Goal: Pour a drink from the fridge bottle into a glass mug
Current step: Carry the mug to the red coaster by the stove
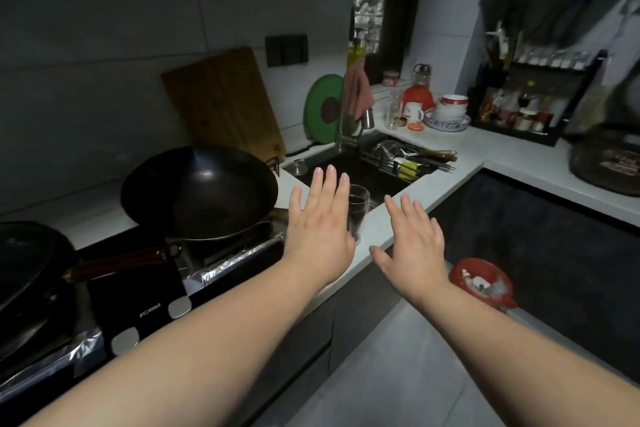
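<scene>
Glass mug [360, 205] (dark liquid inside) stands on the white bench [377, 228] beside the sink [367, 172], partly hidden behind your left hand [318, 229]. Your right hand [414, 243] hovers just to its right. Both hands are spread flat, holding nothing.

Black wok [199, 191], green lid [323, 109], white counter [381, 225].

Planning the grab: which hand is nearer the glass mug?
Left. The left hand partly covers the glass mug in view; the right hand is off to the mug's right, a gap between.
</scene>
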